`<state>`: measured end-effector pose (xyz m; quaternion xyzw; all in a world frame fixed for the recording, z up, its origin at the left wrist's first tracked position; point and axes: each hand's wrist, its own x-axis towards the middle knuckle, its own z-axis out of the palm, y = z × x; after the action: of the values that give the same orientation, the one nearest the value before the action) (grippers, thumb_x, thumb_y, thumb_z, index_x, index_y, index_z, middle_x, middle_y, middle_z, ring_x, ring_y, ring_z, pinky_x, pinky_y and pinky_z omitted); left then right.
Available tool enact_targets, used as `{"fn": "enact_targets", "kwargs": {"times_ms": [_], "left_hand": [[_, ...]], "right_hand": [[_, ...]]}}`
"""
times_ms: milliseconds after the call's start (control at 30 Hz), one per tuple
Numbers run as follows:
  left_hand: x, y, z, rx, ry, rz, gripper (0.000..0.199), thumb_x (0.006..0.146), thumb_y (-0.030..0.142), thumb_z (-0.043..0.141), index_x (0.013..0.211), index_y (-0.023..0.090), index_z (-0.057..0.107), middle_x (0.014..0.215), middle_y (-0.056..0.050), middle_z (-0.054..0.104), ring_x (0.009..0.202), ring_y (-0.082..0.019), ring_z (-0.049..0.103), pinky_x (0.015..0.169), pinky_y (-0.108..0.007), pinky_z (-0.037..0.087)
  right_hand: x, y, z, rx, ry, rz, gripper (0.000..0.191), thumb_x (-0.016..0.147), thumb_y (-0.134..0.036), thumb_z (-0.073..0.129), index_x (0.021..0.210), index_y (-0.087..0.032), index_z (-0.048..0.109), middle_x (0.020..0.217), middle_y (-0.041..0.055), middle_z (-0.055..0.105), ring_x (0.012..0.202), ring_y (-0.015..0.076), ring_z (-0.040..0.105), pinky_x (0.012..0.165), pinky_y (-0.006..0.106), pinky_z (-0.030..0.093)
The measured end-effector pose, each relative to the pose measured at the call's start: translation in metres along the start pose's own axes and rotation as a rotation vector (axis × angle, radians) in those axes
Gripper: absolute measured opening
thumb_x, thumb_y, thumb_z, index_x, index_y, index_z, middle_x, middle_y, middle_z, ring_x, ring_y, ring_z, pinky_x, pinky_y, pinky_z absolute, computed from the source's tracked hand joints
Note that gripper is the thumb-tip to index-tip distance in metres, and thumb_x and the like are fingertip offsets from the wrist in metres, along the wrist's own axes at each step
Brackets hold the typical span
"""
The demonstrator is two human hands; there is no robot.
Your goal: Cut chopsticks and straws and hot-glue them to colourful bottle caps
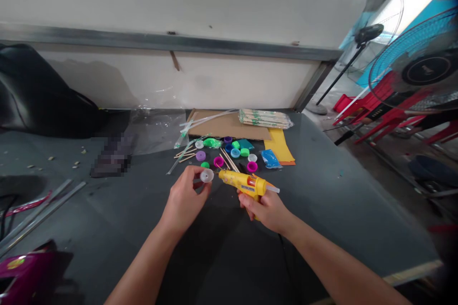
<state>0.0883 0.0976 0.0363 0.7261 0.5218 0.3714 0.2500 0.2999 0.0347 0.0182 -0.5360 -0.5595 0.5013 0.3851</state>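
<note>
My left grip (pixel 186 195) pinches a white cap (pixel 206 176), its round face showing to me. My right grip (pixel 264 206) is wrapped around the handle of a yellow glue gun (pixel 239 182); its nozzle points left at the cap, just beside it, and a clear glue stick (pixel 273 189) juts from the rear. I hold both above the dark surface (pixel 343 219). Beyond them lie coloured caps (pixel 235 153), thin sticks (pixel 231 161), a blue packet (pixel 271 158) and cardboard (pixel 222 126), with a wrapped bundle (pixel 265 118) at its right end.
</note>
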Motion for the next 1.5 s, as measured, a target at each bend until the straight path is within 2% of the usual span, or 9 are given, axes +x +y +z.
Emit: {"fn": "enact_targets", "kwargs": {"times_ms": [433,733,1100,1500], "left_hand": [[-0.001,-0.001,0.0,0.087,0.056,0.169,0.019,0.08,0.015,0.058,0.097,0.022,0.055,0.091,-0.001,0.065,0.08,-0.013,0.066,0.075,-0.026,0.055],[-0.001,-0.001,-0.001,0.122,0.071,0.232,0.019,0.08,0.013,0.058,0.097,0.021,0.055,0.091,-0.002,0.064,0.081,-0.014,0.066,0.075,-0.026,0.055],[-0.002,-0.004,-0.002,0.145,0.068,0.256,0.019,0.082,0.014,0.057,0.1,0.021,0.054,0.094,-0.003,0.064,0.084,-0.015,0.065,0.079,-0.028,0.054],[-0.002,-0.004,-0.003,0.183,0.068,0.249,0.02,0.082,0.014,0.057,0.1,0.021,0.053,0.095,-0.002,0.064,0.086,-0.015,0.064,0.078,-0.027,0.053]], "right_hand": [[-0.002,-0.002,-0.001,-0.01,-0.031,0.033,0.027,0.087,-0.044,0.055,0.089,-0.017,0.057,0.069,0.0008,0.057,0.046,0.008,0.05,0.044,0.022,0.041],[-0.002,-0.002,-0.001,-0.021,-0.031,0.026,0.027,0.088,-0.044,0.054,0.088,-0.017,0.058,0.069,0.0003,0.056,0.047,0.0077,0.049,0.044,0.021,0.041],[-0.004,-0.007,-0.001,-0.089,-0.025,-0.009,0.026,0.089,-0.042,0.052,0.084,-0.017,0.057,0.061,-0.0013,0.053,0.046,0.0086,0.047,0.044,0.022,0.04],[-0.004,-0.014,-0.002,-0.19,-0.005,-0.095,0.028,0.09,-0.042,0.049,0.08,-0.017,0.055,0.061,-0.0004,0.053,0.052,0.0102,0.049,0.046,0.022,0.041]]}}
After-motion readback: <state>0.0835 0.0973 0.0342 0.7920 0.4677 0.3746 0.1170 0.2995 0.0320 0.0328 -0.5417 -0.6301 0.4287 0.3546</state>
